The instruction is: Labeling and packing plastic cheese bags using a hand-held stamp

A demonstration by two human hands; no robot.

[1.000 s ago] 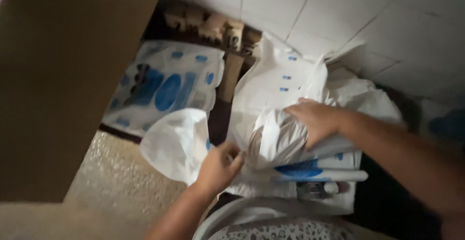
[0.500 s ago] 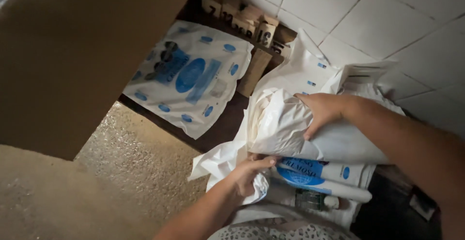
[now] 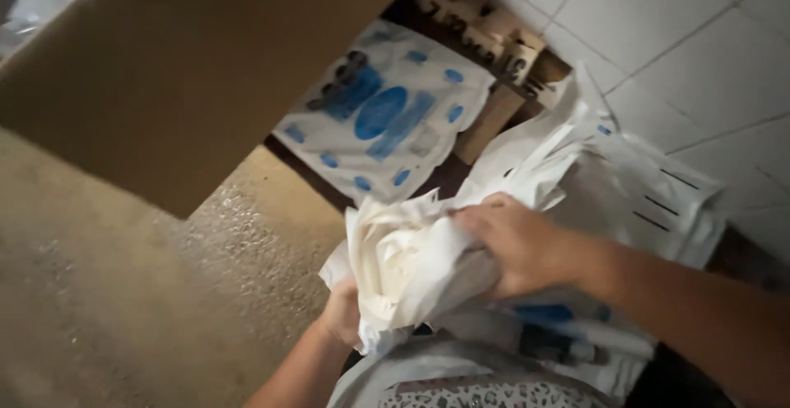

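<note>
A crumpled white plastic bag [image 3: 407, 264] is bunched up between both my hands in the lower middle of the head view. My right hand [image 3: 518, 243] grips its right side from above, fingers curled into the folds. My left hand [image 3: 341, 313] holds the bag from underneath at the lower left, mostly hidden by the plastic. Behind the bundle lies a heap of more white bags [image 3: 609, 178] with blue print.
A flat white bag with blue print [image 3: 383, 116] lies in a dark recess, with small cardboard boxes [image 3: 485, 34] behind it. A brown cardboard panel [image 3: 181, 71] fills the upper left. White tiles [image 3: 683, 38] at right, speckled stone surface [image 3: 164, 293] at left.
The white bag has been gathered into a tighter bundle and drawn toward me. My left hand moved under it, and my right hand shifted down and left with it.
</note>
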